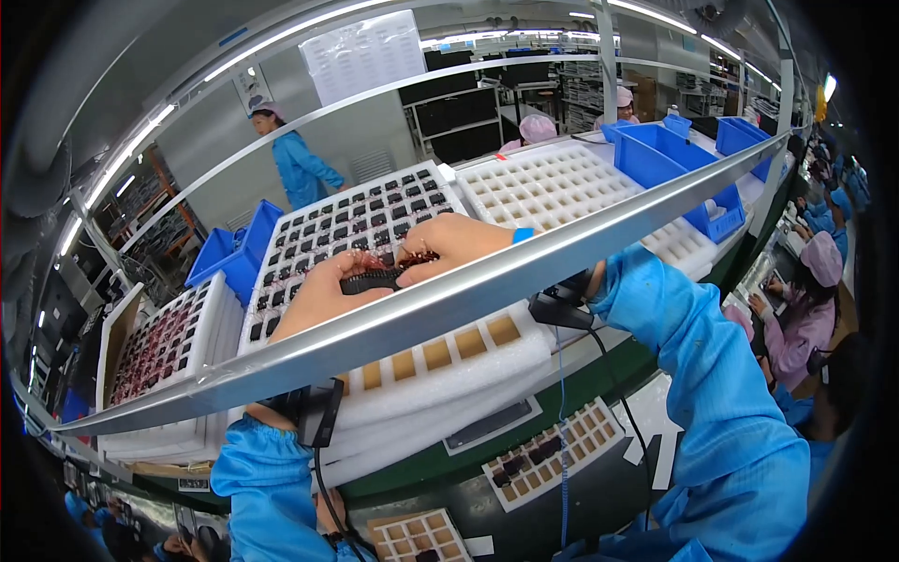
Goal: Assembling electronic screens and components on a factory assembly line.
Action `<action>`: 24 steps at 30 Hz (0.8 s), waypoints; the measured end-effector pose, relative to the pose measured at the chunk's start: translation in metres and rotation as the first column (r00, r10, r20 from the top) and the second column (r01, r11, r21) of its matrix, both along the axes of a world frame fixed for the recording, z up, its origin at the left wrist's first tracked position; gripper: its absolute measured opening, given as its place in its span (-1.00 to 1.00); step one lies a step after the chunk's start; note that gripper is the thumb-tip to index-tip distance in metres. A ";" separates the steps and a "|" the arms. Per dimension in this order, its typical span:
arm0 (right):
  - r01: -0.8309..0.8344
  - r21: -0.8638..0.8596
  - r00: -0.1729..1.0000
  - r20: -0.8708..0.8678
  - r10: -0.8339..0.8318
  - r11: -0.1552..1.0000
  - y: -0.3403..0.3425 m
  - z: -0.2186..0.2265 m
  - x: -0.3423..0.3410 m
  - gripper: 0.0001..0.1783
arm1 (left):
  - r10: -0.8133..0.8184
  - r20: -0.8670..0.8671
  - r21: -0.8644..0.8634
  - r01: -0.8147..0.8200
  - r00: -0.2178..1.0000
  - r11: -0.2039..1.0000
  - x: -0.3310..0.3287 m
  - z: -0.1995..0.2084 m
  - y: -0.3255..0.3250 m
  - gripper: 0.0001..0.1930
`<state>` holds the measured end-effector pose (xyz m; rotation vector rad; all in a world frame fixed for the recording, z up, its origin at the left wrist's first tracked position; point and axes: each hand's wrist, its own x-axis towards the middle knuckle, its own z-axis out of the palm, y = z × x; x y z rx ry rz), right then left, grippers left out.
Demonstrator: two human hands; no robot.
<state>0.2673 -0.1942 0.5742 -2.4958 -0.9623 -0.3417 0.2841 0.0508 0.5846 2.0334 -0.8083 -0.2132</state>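
Observation:
Both my hands reach past a slanting metal bar (449, 309) to a large white foam tray (510, 361). My left hand (318, 298) and my right hand (456, 242) close around a row of small black parts (371, 281) with red wires, one hand at each end. The row is just above the tray's cells or touching them; I cannot tell which. Many cells behind my hands hold similar black parts (342, 225), while the front cells show brown bottoms. Each wrist carries a black device (321, 412) with a cable.
Left stands a stack of foam trays with red-wired parts (173, 342), beside a blue bin (253, 244). Right lie another white foam tray (562, 178) and blue bins (660, 155). Small foam trays (552, 454) lie below. Behind the bench a person in blue (302, 164) is standing.

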 end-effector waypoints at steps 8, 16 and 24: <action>0.103 0.064 0.993 -0.066 -0.098 0.993 -0.012 -0.008 0.021 -0.53 | -0.029 0.077 -0.012 0.030 0.997 0.999 -0.010 0.014 -0.007 -0.76; -0.055 0.206 0.998 -0.010 0.058 0.977 -0.015 -0.018 -0.003 -0.39 | 0.086 0.126 0.297 -0.120 0.988 0.947 -0.004 0.003 -0.014 -0.51; 0.112 0.051 0.925 -0.370 -0.085 0.992 -0.005 0.020 -0.032 -0.43 | 0.109 0.041 0.095 -0.113 0.993 0.989 -0.013 0.008 -0.037 -0.62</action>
